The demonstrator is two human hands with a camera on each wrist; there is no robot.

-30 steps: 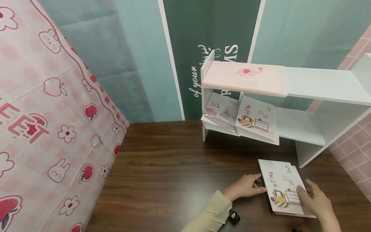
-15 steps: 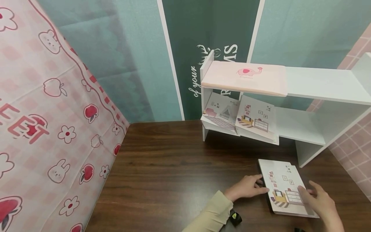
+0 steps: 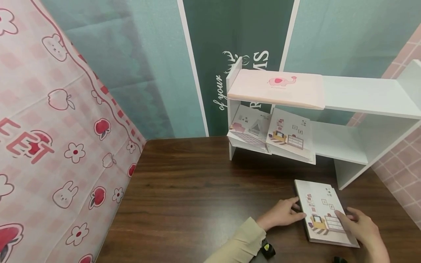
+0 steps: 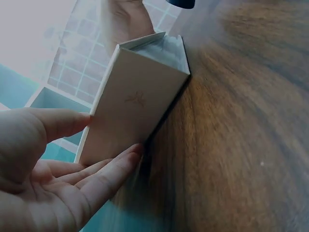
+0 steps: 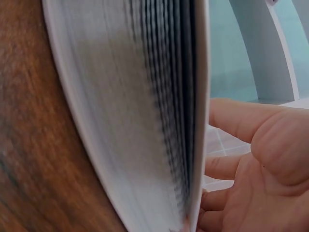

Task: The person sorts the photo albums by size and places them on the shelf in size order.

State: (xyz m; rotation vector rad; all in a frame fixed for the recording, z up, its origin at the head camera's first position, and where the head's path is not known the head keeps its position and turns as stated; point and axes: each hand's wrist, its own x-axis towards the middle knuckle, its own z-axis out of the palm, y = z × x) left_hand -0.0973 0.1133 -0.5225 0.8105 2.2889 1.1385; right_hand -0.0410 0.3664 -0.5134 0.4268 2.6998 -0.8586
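A thick white photo album (image 3: 320,204) with a printed room scene on its cover lies on the table at the lower right. My left hand (image 3: 283,212) touches its spine, thumb near the upper cover edge and fingers fairly straight along the side. In the left wrist view the pale spine (image 4: 133,99) bears a small gold mark. My right hand (image 3: 360,226) holds the opposite side, thumb on the cover and fingers at the edge. The right wrist view shows the page edges (image 5: 120,96) up close, with that hand's fingers (image 5: 222,166) against the cover; some fingertips are hidden.
A white shelf unit (image 3: 348,138) stands behind the album. Two similar albums (image 3: 251,126) lean on its lower board; a pale pink item with an elephant print (image 3: 277,87) lies on the upper board. A pink patterned cloth (image 3: 72,138) hangs at the left.
My left hand has edged right against the spine. The right thumb has moved slightly left on the cover. The album's far left corner has shifted a little to the right.
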